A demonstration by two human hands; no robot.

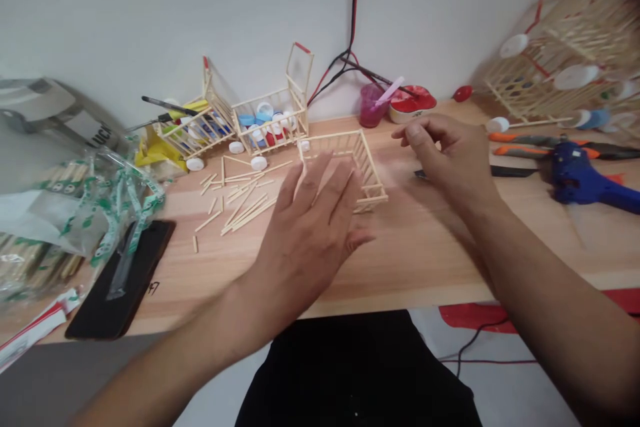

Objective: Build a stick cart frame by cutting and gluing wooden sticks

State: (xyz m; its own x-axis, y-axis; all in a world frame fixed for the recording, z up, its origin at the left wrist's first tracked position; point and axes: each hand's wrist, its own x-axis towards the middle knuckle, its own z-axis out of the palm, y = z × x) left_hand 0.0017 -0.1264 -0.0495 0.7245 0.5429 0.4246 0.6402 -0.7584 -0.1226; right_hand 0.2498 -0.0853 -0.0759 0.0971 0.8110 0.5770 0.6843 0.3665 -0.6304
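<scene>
1. Nearest, the person's black shirt [350, 373] shows below the front edge of the pine-coloured wooden table [410, 283].
2. The left hand [305, 240] is open, palm down, with its fingers [330, 180] spread and nothing gripped. It sits over the near side of a small open frame of glued wooden sticks [373, 177]. The fingertips overlap the frame's near left part in this view, but whether they touch it cannot be told.
3. The right hand [450, 160] is just beyond and to the right of the frame, apart from it. Its fingers [425, 137] are loosely half-curled, with nothing visible between them and the thumb.
4. The frame lies on the table between the hands, tilted slightly.
5. To the left of the hands lie loose wooden sticks [245, 210] and a black phone [117, 280], with a plastic bag of sticks [80, 213] beyond.
6. To the right are a blue hot glue gun [575, 170] and orange-handled pliers [540, 147].
7. Farther back stand two stick carts [270, 123] holding plastic bottle caps [263, 110], a pink cup [373, 107] with a pink spoon, and a red-lidded container [413, 103].
8. Farthest, red and black wires [353, 27] run up the white wall [150, 13].
</scene>
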